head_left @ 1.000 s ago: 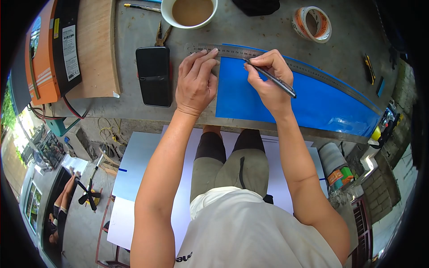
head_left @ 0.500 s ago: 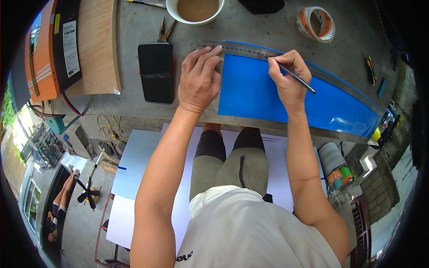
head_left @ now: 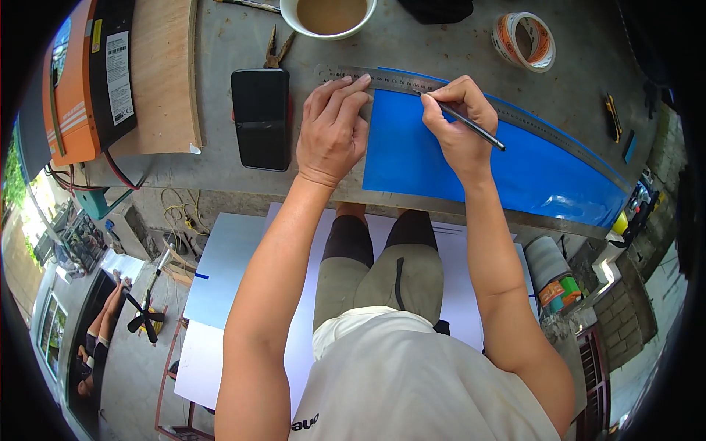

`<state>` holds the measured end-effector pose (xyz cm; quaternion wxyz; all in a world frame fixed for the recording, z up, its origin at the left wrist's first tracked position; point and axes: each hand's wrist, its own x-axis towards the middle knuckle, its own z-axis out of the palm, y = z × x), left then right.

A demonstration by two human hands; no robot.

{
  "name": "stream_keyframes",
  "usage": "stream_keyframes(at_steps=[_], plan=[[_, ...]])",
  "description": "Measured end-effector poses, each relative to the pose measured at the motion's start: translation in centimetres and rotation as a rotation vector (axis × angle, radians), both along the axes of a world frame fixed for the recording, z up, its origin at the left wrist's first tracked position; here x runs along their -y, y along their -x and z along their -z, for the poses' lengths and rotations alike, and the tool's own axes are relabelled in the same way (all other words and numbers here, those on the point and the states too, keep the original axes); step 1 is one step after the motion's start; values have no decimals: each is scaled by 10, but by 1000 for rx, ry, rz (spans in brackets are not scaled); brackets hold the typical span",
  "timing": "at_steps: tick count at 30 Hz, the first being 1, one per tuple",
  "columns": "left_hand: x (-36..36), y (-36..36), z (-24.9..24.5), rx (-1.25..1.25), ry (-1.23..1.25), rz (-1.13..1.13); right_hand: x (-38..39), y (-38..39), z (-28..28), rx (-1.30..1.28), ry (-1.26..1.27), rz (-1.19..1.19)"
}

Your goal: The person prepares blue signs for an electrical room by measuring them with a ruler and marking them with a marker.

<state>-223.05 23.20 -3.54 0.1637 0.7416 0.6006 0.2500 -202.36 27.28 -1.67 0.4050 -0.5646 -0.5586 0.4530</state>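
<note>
A long steel ruler (head_left: 401,81) lies along the far edge of a blue sheet (head_left: 419,151) on the metal table. My left hand (head_left: 332,126) rests over the ruler's left end, its fingers stretched out and the fingertips pressing on the metal. In my right hand (head_left: 465,121) is a slim dark pen (head_left: 478,130), pinched between thumb and fingers. The pen's tip meets the ruler's near edge, above the left part of the blue sheet, and its back end points down to the right.
Left of my left hand lies a black phone (head_left: 261,121), with pliers (head_left: 276,48) behind it. A bowl of brown liquid (head_left: 329,16) stands at the back. To the right are a tape roll (head_left: 523,42) and a yellow-black cutter (head_left: 612,117). An orange machine (head_left: 70,81) sits far left.
My right hand has slid left along the ruler with the pen, closer to my left hand. The left hand keeps its place on the ruler; the view shifts slightly.
</note>
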Motion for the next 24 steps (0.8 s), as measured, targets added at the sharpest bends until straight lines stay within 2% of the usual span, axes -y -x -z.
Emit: stream_keyframes(at_steps=[10, 24], plan=[[0, 0, 1, 0, -7, 3, -3, 13, 5, 79, -102, -76], [0, 0, -3, 22, 4, -8, -5, 8, 17, 25, -58, -99]])
